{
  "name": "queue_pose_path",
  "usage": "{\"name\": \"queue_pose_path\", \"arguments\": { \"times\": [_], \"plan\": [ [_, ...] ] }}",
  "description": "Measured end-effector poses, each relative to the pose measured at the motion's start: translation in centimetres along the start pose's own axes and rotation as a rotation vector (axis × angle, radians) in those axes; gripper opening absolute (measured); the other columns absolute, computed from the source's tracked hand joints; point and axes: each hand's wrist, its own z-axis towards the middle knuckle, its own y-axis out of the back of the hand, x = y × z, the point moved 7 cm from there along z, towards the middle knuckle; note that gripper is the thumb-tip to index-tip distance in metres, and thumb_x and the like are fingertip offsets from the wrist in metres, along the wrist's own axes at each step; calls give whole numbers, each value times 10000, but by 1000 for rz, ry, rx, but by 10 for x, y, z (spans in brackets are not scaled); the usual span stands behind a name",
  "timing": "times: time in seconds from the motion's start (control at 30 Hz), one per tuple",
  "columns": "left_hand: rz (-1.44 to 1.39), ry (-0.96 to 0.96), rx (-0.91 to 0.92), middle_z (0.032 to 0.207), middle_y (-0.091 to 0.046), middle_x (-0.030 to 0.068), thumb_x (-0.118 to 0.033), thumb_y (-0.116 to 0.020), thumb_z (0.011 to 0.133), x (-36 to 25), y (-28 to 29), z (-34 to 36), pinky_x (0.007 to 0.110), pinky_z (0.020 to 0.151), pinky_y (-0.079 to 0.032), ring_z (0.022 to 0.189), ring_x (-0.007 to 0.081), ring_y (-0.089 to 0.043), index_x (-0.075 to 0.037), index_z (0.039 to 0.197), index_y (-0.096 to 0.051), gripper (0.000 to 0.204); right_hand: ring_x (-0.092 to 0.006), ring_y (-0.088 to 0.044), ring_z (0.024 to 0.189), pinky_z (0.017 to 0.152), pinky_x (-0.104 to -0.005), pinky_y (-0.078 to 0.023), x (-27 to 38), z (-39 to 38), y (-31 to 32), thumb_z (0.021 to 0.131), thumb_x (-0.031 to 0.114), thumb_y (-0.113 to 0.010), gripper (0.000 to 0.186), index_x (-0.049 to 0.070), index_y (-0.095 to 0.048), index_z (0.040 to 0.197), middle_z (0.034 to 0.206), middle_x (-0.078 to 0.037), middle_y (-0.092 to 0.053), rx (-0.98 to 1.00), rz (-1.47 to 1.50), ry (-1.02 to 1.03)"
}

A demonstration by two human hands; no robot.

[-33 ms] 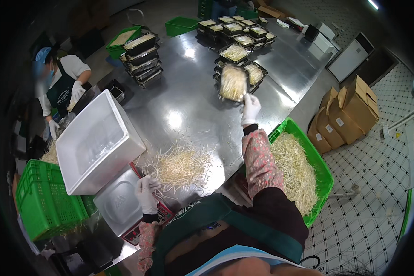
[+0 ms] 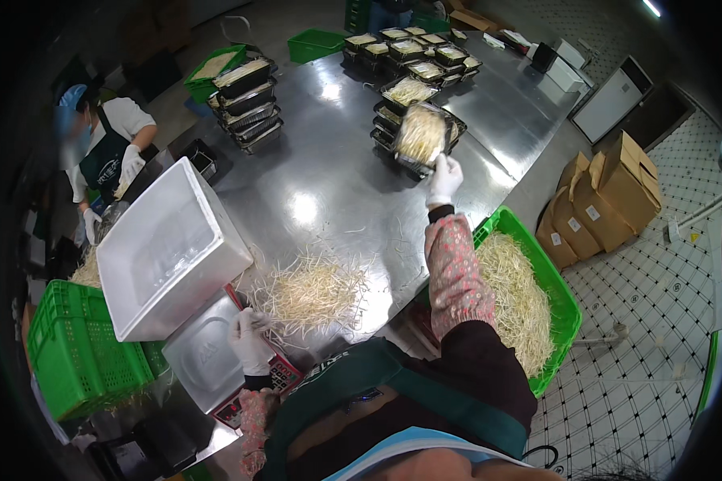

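Observation:
Reaching forward over the steel table, my right hand in a white glove grips the near edge of a black tray of bean sprouts. That tray is tilted and slightly blurred, over a short stack of similar trays. My gloved left hand is low beside a loose pile of bean sprouts, above the edge of a scale with a metal pan. Its fingers are curled together; whether anything small is between them is hidden.
A white foam box stands tilted at left above a green crate. At right is a green crate of sprouts, with cardboard boxes beyond. Stacked trays stand farther back. A co-worker works at the left.
My right hand and the tray have moved slightly right, over the short stack. My left hand has shifted a little left, toward the metal pan.

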Motion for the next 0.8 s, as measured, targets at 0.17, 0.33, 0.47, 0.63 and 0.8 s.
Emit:
{"name": "queue_pose_path", "arguments": {
  "times": [0.17, 0.33, 0.47, 0.63, 0.8],
  "plan": [
    [536, -398, -412, 1242, -567, 142, -182, -565, 975, -40, 84, 6, 364, 966, -454, 1139, 262, -550, 7, 1274, -512, 359, -190, -589, 458, 328, -315, -397, -20, 119, -13, 843, 87, -652, 272, 10, -483, 1041, 700, -128, -609, -276, -219, -234],
    [1384, -247, -790, 1551, -233, 210, -479, -535, 946, -50, 210, 2, 478, 1160, -198, 1426, 371, -228, -30, 1494, -267, 758, -208, -598, 478, 395, -355, -501, -40, 126, -13, 847, 248, -715, 328, 27, -517, 985, 696, -142, -641, -252, -115, -372],
    [1751, 187, -767, 1573, -207, 190, -649, -360, 937, -32, 210, 26, 572, 1142, -151, 1454, 371, -168, -99, 1527, -211, 821, -195, -559, 442, 395, -350, -503, -51, 78, 4, 923, 452, -613, 421, 55, -505, 1010, 661, -115, -625, 27, -7, -392],
    [1530, -476, 112, 1556, -262, 189, -373, -596, 919, 15, -28, 56, 476, 1166, -138, 1454, 361, -180, -91, 1498, -305, 707, -162, -574, 475, 422, -300, -483, -114, -64, 40, 963, 347, -577, 267, 86, -583, 1016, 718, -85, -658, 284, -133, -590],
    [1075, -624, 672, 1535, -327, 140, -288, -685, 857, 31, -124, -18, 440, 1168, -234, 1455, 363, -200, -121, 1396, -493, 596, -152, -626, 730, 640, -269, -526, -117, -178, 72, 959, 230, -591, 250, 61, -618, 1141, 854, -86, -680, 578, -494, -295]
  ]
}}
